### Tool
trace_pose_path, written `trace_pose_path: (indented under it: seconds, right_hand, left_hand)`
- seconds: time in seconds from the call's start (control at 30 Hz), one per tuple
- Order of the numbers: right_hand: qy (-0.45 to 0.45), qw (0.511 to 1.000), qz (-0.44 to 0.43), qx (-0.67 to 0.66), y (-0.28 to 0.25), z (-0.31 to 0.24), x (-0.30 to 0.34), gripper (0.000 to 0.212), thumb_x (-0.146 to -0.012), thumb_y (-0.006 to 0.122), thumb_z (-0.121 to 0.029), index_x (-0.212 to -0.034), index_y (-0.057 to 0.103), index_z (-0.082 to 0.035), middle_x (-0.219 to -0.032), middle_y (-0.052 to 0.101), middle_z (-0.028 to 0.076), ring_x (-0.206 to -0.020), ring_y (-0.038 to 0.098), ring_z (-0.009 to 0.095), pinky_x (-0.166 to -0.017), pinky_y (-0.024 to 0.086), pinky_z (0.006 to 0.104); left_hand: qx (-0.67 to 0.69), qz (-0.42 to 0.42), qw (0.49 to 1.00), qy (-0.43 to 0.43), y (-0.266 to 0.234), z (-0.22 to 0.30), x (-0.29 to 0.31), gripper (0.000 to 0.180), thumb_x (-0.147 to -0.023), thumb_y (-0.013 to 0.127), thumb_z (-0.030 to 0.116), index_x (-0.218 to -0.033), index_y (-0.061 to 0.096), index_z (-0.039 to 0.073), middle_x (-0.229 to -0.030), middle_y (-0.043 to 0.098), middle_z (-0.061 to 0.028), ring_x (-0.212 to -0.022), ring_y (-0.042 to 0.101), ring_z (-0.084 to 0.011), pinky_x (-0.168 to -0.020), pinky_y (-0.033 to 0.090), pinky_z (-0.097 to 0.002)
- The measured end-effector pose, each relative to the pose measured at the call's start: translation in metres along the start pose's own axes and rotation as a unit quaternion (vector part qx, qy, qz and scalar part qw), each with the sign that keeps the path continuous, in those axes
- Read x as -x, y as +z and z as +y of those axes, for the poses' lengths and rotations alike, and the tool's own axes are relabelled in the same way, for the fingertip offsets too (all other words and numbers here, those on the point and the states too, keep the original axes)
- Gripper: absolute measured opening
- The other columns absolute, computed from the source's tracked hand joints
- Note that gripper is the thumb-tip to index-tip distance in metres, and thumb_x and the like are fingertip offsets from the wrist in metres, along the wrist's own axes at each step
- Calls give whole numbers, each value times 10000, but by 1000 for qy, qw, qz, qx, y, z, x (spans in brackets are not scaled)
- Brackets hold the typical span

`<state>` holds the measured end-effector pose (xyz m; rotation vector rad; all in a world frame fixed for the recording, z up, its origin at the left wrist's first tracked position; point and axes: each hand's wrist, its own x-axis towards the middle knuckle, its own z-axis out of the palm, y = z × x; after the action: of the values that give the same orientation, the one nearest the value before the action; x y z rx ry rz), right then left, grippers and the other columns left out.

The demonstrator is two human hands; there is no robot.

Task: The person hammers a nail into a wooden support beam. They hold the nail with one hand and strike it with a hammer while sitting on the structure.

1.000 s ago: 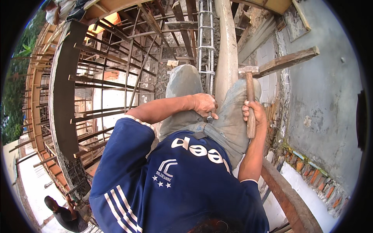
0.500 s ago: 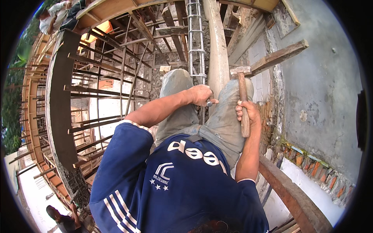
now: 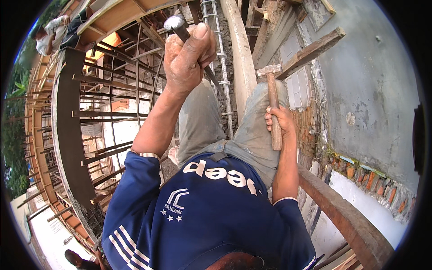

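My left hand (image 3: 188, 58) is raised in front of my left knee, its fingers wrapped round a metal chisel (image 3: 175, 23). The shiny struck end pokes out above the fist, and the dark shaft slants down toward the rebar cage (image 3: 219, 38). Whether its lower end touches anything I cannot tell. By my right thigh, my right hand (image 3: 282, 120) grips the wooden handle of a hammer (image 3: 272, 92). The hammer's dusty head points away from me, close to a timber. Between my knees runs a pale concrete edge (image 3: 240, 49), beside the cage.
On the left stands a dark upright panel (image 3: 74, 135), with many wooden props behind it. A timber (image 3: 315, 51) juts out at the right, near a grey wall (image 3: 369, 90). Another beam (image 3: 346, 220) lies behind my right elbow. One person (image 3: 54, 36) sits far left; another (image 3: 81, 260) is at lower left.
My left hand has risen from between my knees, up and to the left, with the chisel in it. The right hand keeps its hold on the hammer, and the whole view has shifted slightly.
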<state>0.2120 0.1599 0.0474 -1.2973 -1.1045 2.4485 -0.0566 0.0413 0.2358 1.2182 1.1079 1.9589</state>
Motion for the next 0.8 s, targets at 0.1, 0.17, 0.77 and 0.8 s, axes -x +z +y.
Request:
trace_pose_path:
  seconds: [0.1, 0.17, 0.77, 0.8]
  right_hand:
    - [-60, 997, 27, 39, 11, 5, 17, 159, -846, 655, -144, -913, 552, -43, -694, 581, 35, -500, 557, 107, -412, 478, 287]
    - [-93, 993, 24, 66, 19, 2, 39, 175, -831, 659, -135, -908, 537, -36, -695, 575, 43, -503, 557, 115, -432, 471, 282]
    - [-262, 947, 116, 146, 24, 25, 123, 183, -850, 621, -23, -1003, 529, 18, -738, 579, 42, -534, 541, 87, -488, 440, 251]
    - [-254, 948, 127, 140, 21, 28, 125, 162, -849, 624, -24, -976, 529, 10, -729, 582, 38, -531, 539, 84, -482, 441, 253]
  left_hand:
    - [-75, 35, 996, 18, 12, 9, -25, 459, -1016, 470, 310, -627, 333, 109, -588, 327, -8, -533, 280, -103, -504, 260, -269]
    - [-56, 33, 997, 31, 11, 1, -41, 463, -1007, 486, 299, -617, 324, 111, -583, 314, -6, -533, 284, -110, -512, 258, -271]
    - [-158, 11, 985, -62, -15, -150, -92, 427, -976, 621, 376, -675, 531, 87, -627, 479, 40, -593, 411, -76, -567, 350, -278]
    - [-158, 10, 985, -71, -19, -169, -87, 435, -970, 630, 378, -658, 528, 92, -614, 467, 47, -580, 400, -73, -555, 344, -277]
